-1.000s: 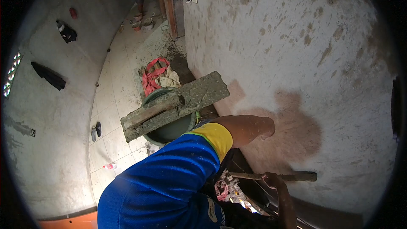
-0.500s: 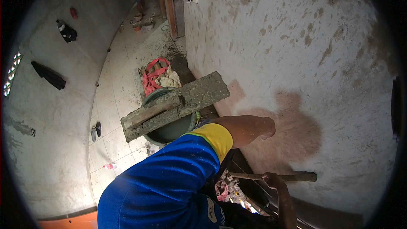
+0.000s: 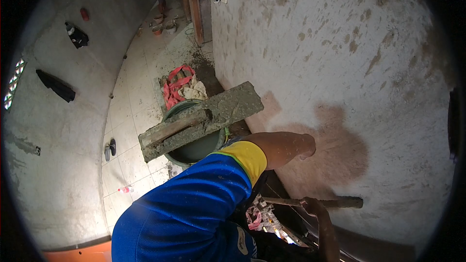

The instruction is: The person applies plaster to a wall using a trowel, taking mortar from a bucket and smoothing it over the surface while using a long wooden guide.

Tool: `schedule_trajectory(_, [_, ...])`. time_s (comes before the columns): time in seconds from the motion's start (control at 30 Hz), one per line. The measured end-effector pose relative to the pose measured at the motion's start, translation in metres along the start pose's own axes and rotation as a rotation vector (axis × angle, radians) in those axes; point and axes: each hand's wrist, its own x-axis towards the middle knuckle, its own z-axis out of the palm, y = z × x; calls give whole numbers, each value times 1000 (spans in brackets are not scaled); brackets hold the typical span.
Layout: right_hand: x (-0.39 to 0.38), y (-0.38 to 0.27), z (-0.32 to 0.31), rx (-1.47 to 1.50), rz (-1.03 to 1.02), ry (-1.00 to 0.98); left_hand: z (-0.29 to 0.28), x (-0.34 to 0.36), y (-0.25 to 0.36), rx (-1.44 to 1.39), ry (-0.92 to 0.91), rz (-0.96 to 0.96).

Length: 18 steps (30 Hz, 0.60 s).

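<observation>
Pale, rough plaster covers the wall [image 3: 301, 53] ahead of and to the right of the grip, with dark blotches higher up and a brownish patch [image 3: 340, 150] just above the grip that may be damp or in shadow; I cannot tell which. Low on that side, the right hand [image 3: 314, 207] is nearest to the lower wall and is closed around a long, mortar-stained bar [image 3: 343, 203], fingers wrapped over it somewhere around the middle of its visible length. Its long axis runs left to right through the grip: the thinner, wood-coloured part goes out to the left, and the thicker, greyer part to the right, seen against the plaster, though whether it touches the wall I cannot tell. Up and a little left of the grip, the left arm [image 3: 284, 146] reaches across toward the same wall from a blue sleeve with a yellow cuff; its end is foreshortened, so its hand's state, and whether that hand holds or touches anything, cannot be told. Farther off, up and to the left of the grip, a mortar-caked float [image 3: 233, 106] with a wooden handle lies slantwise across a round tub [image 3: 191, 151], well apart from the right hand. Beyond the tub sit red and cream cloths [image 3: 179, 87] on the tiled floor [image 3: 127, 119].
</observation>
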Motion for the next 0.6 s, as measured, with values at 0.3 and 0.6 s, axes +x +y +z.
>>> schedule_trajectory(0.3, [-2,3,2,1,11,12,-2,1,2,4,-5,2])
schedule_trajectory(0.6, [-2,-10,-5,-11,10,7,1,-2,-2,-15,-24,-41])
